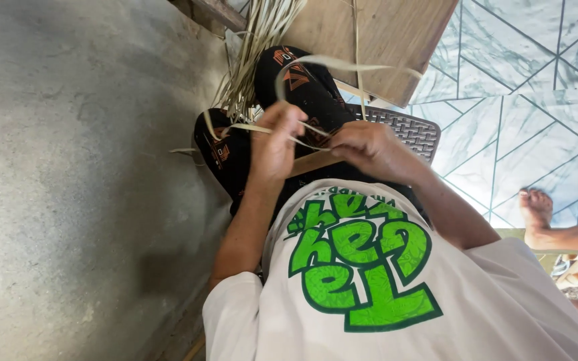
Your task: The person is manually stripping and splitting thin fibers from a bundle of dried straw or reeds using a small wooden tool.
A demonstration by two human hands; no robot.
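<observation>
Left hand: the left hand (277,144) is closed in a pinch on a pale flat leaf strip (342,65), thumb and fingers drawn together around it, so the strip stays taut where it leaves the grip.
Right hand: the right hand (364,148) is curled shut, knuckles up, its fingertips pressed down on the thin end of the same strip just beside the left hand; what lies under the palm I cannot tell.
Strip: from between the two hands it rises in a loose loop above them and trails off beyond the right hand, slack there because only the near end is gripped.
Bundle: a sheaf of dry strips (252,50) lies just beyond the left hand, fanning out, close enough to draw from.
Lap: dark shorts with orange print (302,83) sit directly under both hands and bear the work.
Seat: a grey woven-pattern plastic stool (417,134) shows just past the right hand.
Board: a wooden board (389,40) lies beyond the loop.
Bystander: another person's bare foot (536,210) rests on the patterned tile floor (536,100), well apart from the right hand.
</observation>
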